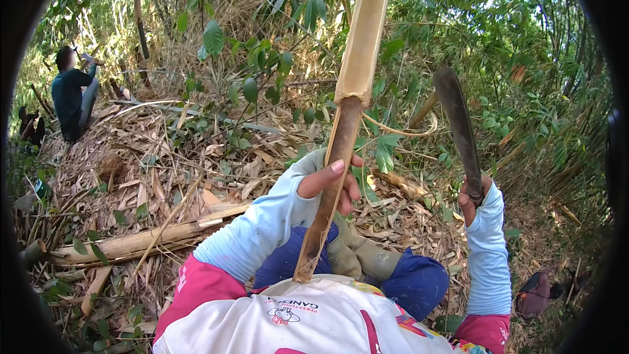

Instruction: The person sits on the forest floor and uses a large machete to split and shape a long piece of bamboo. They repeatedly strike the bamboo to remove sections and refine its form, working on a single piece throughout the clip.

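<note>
A long split bamboo strip [360, 52] stands up in front of me, its lower end close to my shirt and its top running out of view. Its inner side shows pale above the node and dark brown below. My left hand [327, 180] is wrapped round the lower part, thumb across the front. A thin peeled sliver [413, 134] curls off to the right near the node. On the right, my right hand [475, 195] grips a machete [457, 121] at its low end. The dark, broad blade points upward, apart from the bamboo. The handle is mostly hidden in the fist.
Dry bamboo leaves and shavings [157, 183] cover the ground. A cut bamboo pole [151, 236] lies at the left. Leafy green stems [252, 88] rise ahead. At the far left another person [73, 95] sits, hands raised around something unclear. My boots [357, 255] are below the bamboo.
</note>
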